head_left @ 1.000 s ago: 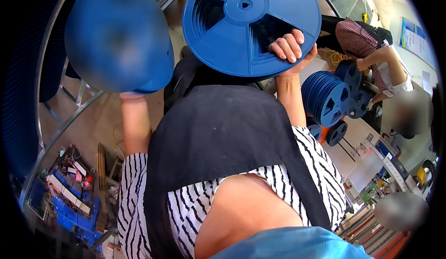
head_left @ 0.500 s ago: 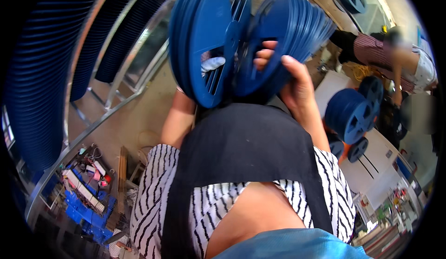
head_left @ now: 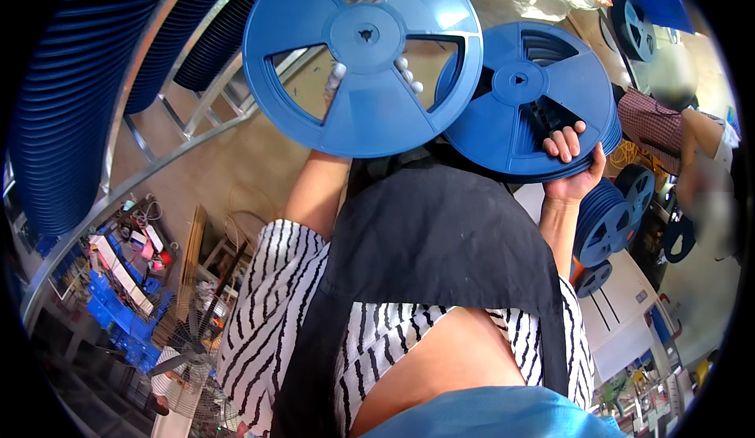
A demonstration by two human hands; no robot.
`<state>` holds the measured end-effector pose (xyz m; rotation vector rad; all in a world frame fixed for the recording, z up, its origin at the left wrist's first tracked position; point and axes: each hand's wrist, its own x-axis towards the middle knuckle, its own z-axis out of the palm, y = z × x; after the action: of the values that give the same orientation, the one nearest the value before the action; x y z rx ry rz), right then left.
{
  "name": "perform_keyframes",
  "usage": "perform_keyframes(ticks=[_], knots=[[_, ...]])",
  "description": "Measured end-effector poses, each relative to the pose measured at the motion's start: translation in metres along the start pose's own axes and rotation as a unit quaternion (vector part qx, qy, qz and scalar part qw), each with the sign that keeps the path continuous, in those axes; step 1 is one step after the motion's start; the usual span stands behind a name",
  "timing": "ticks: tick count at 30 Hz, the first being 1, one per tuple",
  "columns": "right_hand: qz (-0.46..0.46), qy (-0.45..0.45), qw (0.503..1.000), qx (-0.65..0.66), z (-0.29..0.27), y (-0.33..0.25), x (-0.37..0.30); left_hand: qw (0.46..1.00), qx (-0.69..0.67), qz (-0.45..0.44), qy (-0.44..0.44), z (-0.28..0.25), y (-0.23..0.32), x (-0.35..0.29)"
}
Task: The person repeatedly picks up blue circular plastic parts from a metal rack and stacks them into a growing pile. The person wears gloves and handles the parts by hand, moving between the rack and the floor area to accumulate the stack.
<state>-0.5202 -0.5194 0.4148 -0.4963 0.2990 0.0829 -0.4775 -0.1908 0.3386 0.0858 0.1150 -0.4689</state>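
A large blue plastic reel [head_left: 358, 112] faces me at the top, with wide cut-outs around its hub. My left hand [head_left: 333, 82] supports it from behind; white-covered fingertips show through two cut-outs on either side of one spoke, while the palm is hidden. Whether more reels lie beneath this one, I cannot tell. To its right, partly overlapped by it, is a stack of blue reels [head_left: 503, 119] whose layered edges show at the right. My right hand [head_left: 572, 155] grips this stack at its lower right rim, fingers hooked into a cut-out and thumb outside.
Long rows of dark blue reels [head_left: 59, 115] stand on a metal rack [head_left: 169, 112] at the left. More blue reels [head_left: 602, 230] sit at the right by a white surface [head_left: 621, 285]. A person [head_left: 653, 127] is beyond them. A fan [head_left: 193, 344] stands lower left.
Both groups of reels have turned from nearly edge-on to face me. The right stack has shifted right and down with my right hand, and its fanned reels now lie closer together.
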Motion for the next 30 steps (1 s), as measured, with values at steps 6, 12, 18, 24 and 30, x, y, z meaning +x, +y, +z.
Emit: perform_keyframes(ticks=[6, 12, 18, 24, 30], knots=[[-0.009, -0.061, 0.997, 0.035, -0.026, -0.006, -0.002, 0.998, -0.050, 0.001, -0.024, -0.011, 0.006, 0.002], [-0.022, -0.198, 0.974, 0.111, -0.045, -0.015, -0.004, 0.994, -0.003, 0.020, -0.105, -0.033, 0.048, -0.033], [-0.059, -0.170, 0.975, 0.127, -0.027, -0.015, 0.008, 0.991, 0.124, 0.014, 0.042, -0.029, 0.078, -0.038], [-0.017, -0.157, 0.977, 0.142, -0.017, -0.008, 0.028, 0.972, 0.139, 0.003, 0.189, 0.001, 0.044, -0.005], [0.029, -0.163, 0.984, 0.067, 0.008, 0.018, 0.045, 0.956, 0.287, 0.007, 0.066, -0.074, 0.034, 0.022]])
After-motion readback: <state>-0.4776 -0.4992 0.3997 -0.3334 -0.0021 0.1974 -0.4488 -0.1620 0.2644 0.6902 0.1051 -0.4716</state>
